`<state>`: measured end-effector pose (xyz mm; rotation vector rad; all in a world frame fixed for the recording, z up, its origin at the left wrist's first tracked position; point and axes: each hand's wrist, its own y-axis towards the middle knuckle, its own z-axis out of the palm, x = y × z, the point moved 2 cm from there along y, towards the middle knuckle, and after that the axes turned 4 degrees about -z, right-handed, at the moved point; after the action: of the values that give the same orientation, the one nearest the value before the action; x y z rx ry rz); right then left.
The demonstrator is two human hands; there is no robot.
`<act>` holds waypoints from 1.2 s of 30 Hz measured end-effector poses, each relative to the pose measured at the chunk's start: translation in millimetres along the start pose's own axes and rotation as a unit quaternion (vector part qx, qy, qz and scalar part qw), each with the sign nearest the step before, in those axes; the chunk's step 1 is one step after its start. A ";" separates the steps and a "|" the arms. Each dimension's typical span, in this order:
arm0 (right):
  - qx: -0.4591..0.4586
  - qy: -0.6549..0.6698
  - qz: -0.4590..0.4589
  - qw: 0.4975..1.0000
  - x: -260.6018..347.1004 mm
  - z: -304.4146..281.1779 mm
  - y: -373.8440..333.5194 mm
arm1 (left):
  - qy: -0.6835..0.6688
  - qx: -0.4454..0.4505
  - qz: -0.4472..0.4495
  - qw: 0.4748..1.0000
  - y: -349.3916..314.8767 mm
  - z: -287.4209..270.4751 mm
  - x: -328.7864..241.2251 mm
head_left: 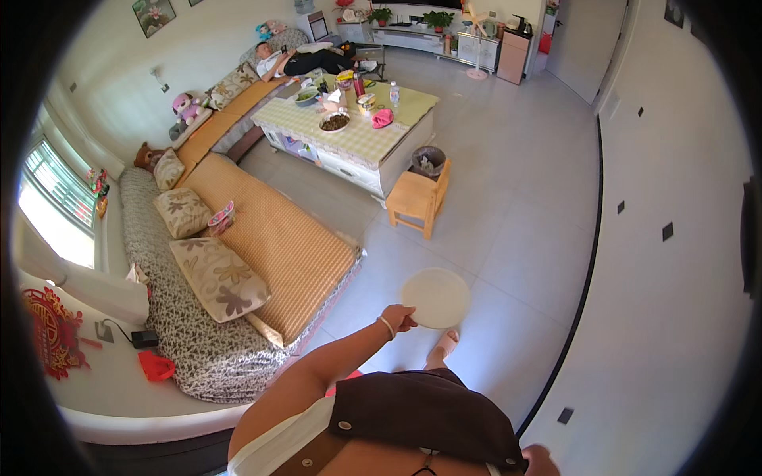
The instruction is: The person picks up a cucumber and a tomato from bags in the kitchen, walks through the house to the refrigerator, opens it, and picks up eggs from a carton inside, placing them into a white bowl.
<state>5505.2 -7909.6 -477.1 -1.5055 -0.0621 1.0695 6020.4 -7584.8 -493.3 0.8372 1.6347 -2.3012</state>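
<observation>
Your left hand (pixel 399 317) pinches the white plate (pixel 435 297) by its near rim only, held out over the tiled floor (pixel 508 206). With so thin a hold it could tip or slip and break on the tile. The stool (pixel 418 198) and table (pixel 349 135) stand ahead, easy to clip. Your right hand (pixel 540 458) barely shows at the lower edge; I cannot tell its state

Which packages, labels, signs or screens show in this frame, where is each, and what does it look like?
Red paper-cut decoration: far left on the white surface, ornate, red with gold.
Framed picture: wall above the sofa, rectangular, dark frame, flowers.
Snack packet: on the sofa mat, pink and white.
Bottle: on the coffee table, clear, label unreadable.
No screen clearly visible.
</observation>
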 end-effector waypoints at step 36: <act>-0.442 0.073 -0.536 0.716 178.6 -790.0 -100.1 | 0.025 -0.027 0.053 0.998 482.7 308.7 -613.7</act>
<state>6159.5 -8376.3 -618.7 -1.9051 -1.3394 -0.1307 6646.4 -8143.9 -473.6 0.9542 1.6227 -2.1724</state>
